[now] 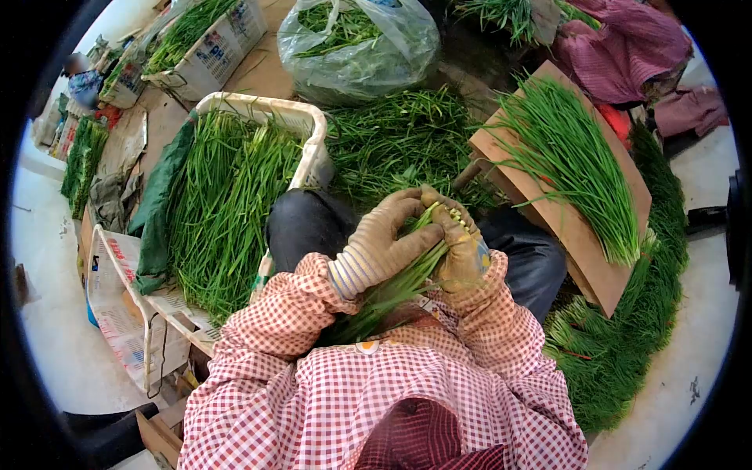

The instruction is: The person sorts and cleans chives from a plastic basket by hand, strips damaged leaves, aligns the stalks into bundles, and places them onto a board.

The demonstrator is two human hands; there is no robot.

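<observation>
Both hands wear tan work gloves and meet in front of the chest, around one bunch of long green stalks (407, 278). My left hand (384, 243) has its fingers wrapped round the stalks. At the pale cut ends, my right hand (458, 247) is closed on the same bunch. The leafy part trails down over the lap toward the checked sleeve. Right of the knees, a brown cardboard sheet (540, 192) carries a neat pile of green stalks (583, 168). Loose greens (399, 141) lie in a heap just beyond the hands.
A white crate (315, 149) full of stalks stands on the left, with dark green cloth (160, 204) over its side. Beyond the heap sits a clear plastic bag (360, 59) of greens. Tied bunches (619, 356) line the right floor. Another person's pink checked clothing (619, 47) shows top right.
</observation>
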